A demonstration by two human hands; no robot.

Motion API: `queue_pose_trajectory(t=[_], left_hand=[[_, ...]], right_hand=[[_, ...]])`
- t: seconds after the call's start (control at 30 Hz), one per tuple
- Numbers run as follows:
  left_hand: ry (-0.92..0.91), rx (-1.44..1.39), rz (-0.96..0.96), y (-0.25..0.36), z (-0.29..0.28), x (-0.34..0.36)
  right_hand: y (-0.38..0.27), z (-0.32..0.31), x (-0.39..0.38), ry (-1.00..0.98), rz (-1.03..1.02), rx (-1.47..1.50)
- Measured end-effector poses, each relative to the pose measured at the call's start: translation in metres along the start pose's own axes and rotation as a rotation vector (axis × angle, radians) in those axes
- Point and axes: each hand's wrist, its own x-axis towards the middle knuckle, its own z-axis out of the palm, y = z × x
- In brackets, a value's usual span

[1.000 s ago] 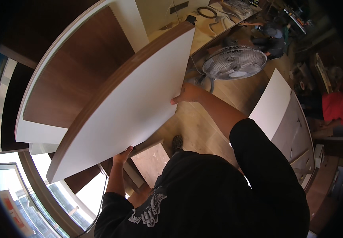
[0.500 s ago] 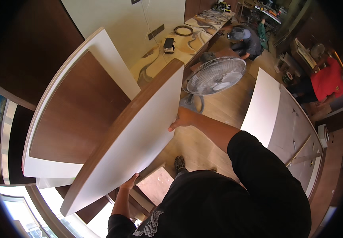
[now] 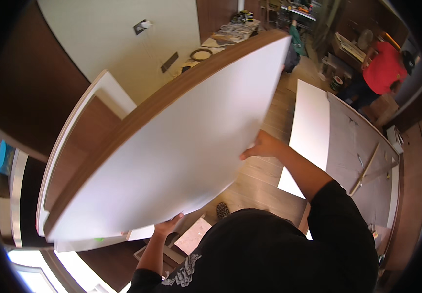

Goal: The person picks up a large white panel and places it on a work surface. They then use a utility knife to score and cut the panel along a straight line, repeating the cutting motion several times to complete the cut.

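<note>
A large white panel (image 3: 181, 136) with a brown wood edge spans the middle of the head view, tilted, its white face turned toward me. With my left hand (image 3: 168, 224) I grip its lower edge, thumb on the white face and the other fingers mostly hidden. My right hand (image 3: 263, 145) is closed on the panel's right edge, its fingers partly behind the board. Behind the held panel stands another board, a brown one (image 3: 91, 129) with a white border, leaning near the wall. The held panel covers much of it.
A large white sheet (image 3: 308, 132) and a grey panel (image 3: 357, 156) with a wooden strip lie to the right. A person in a red shirt (image 3: 387, 68) bends at the far right. Another person is mostly hidden behind the panel. A pale board (image 3: 194, 236) lies near my shoe (image 3: 222, 210).
The panel has swung up and to the right, and more of its white face shows. It now covers the standing fan and most of the crouching person. Both hands keep their hold.
</note>
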Motion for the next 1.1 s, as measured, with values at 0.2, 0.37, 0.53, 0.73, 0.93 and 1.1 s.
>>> queue_pose_trajectory(t=[0.2,0.37,0.53,0.73,0.93,1.1], left_hand=[[0.128,-0.5,-0.263,0.102,0.039,0.061],[-0.167,-0.316,-0.29,0.156,0.062,0.103],[-0.164,-0.486,-0.088,0.249,0.124,0.141],[-0.245,-0.539,0.109,0.371,0.191,0.176],[-0.497,-0.664,0.372,0.503,0.251,0.202],[-0.46,-0.382,0.06,0.356,0.326,0.146]], right_hand=[[0.003,-0.046,-0.096,0.307,0.034,0.178],[0.036,-0.084,-0.184,0.567,-0.109,0.43],[0.069,-0.126,-0.292,0.917,-0.392,0.629],[0.057,-0.172,-0.429,1.307,-0.439,0.528],[0.041,-0.218,-0.602,1.449,-0.5,0.676],[0.056,-0.219,-0.611,1.576,-0.514,0.752]])
